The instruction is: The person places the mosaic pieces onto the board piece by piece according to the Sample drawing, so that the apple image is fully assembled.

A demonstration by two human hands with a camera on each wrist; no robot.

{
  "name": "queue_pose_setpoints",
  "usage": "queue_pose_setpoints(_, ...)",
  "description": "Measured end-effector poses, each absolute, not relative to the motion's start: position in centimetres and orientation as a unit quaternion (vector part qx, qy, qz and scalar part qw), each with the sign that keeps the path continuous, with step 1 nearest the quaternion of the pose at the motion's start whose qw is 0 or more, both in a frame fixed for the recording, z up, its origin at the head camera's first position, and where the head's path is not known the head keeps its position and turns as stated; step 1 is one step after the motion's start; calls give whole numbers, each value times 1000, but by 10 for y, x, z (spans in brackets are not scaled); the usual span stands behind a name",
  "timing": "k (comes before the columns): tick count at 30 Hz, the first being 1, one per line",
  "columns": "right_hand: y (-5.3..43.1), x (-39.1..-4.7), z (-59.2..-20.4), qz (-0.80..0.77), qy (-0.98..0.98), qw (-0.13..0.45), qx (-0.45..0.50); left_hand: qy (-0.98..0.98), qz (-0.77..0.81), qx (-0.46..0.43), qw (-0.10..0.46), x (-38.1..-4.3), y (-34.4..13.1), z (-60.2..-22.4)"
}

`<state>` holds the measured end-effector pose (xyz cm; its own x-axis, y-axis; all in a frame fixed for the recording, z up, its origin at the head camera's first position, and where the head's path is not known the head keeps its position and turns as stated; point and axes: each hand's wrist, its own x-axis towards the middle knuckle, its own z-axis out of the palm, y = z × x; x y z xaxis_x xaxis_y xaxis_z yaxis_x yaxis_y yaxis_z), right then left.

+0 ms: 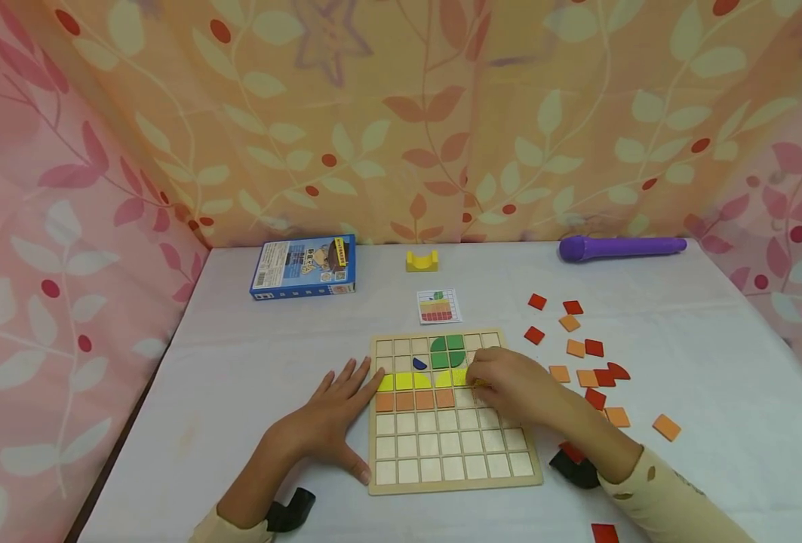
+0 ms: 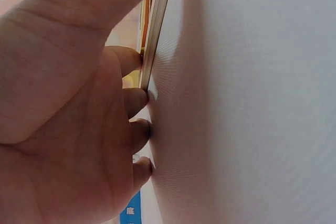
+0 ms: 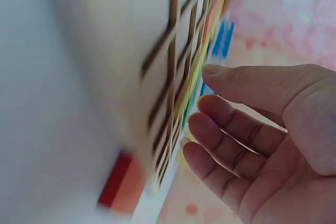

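Observation:
A wooden grid board (image 1: 451,446) lies on the white table. It bears green pieces (image 1: 439,360) forming a leaf-like shape, a small dark blue piece (image 1: 419,363), a row of yellow pieces (image 1: 404,381) and orange squares (image 1: 405,401) below them. My left hand (image 1: 329,415) lies spread along the board's left edge, fingertips and thumb touching it. Over the right end of the yellow row is my right hand (image 1: 516,383), its fingers bent. In the right wrist view, the thumb (image 3: 236,82) reaches the yellow row, apart from the visible fingers; nothing shows between them.
Loose red squares (image 1: 534,335) and orange squares (image 1: 666,427) lie scattered right of the board. Behind it are a printed pattern card (image 1: 439,308), a yellow holder (image 1: 422,262), a blue box (image 1: 304,267) and a purple microphone-shaped object (image 1: 621,248). Patterned cloth (image 1: 387,136) hangs behind the table.

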<state>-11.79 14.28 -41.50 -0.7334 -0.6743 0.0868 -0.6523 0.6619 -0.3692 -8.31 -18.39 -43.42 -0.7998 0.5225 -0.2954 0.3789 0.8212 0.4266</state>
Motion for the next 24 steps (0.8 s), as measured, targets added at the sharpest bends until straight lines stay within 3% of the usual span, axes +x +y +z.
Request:
queue_pose_setpoints(14, 231, -122, -399, -175, 957, 54, -223, 933, 171, 245, 203, -83, -185, -435)
queue_pose_setpoints(24, 245, -128, -404, -181, 957, 88, -209, 931, 176, 248, 204, -84, -185, -434)
